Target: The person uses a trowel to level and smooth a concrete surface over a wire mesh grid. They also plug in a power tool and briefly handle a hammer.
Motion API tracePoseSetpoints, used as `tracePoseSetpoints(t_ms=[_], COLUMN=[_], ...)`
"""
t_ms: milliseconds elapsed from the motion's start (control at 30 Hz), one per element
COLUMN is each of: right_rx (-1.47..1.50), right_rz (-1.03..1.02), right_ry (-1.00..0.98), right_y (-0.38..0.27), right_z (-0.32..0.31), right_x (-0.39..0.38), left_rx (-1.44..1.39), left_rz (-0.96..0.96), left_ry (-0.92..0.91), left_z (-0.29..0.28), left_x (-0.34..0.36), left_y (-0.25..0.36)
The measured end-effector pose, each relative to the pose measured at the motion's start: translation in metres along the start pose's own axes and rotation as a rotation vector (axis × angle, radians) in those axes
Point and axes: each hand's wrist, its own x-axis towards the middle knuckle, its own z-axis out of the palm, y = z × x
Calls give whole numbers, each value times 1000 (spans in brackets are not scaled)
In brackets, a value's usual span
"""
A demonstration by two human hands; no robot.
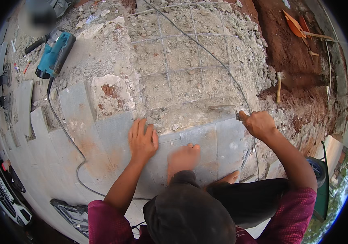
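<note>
My left hand (143, 140) rests on the edge of the grey floor tiles (119, 132), fingers extended and holding nothing. My right hand (258, 123) is closed around the handle of a trowel (222, 107), whose flat blade points left over the rough grey bed just beyond the tile edge. A bed of rubble and mortar (182, 87), with thin wire mesh in it, stretches out in front of both hands. My bare feet stand on the tiles between my arms.
A teal power tool (56, 54) lies at the upper left, its dark cord trailing across the tiles. Another cable (206, 48) crosses the mesh. A trench of red soil, an orange tool (294, 24) and a wooden handle (279, 87) are at right. Cars stand at far left.
</note>
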Motion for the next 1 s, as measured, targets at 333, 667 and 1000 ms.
tracePoseSetpoints(t_ms=[333, 667, 1000], right_rx=[-56, -40, -30], right_rz=[34, -40, 131], right_ry=[50, 225, 195], right_y=[12, -17, 8], right_z=[5, -15, -5], right_x=[-1, 11, -12], left_rx=[13, 25, 48], left_rz=[1, 3, 2], left_ry=[2, -12, -30], left_z=[2, -1, -1], left_x=[9, 5, 8], left_y=[0, -6, -2])
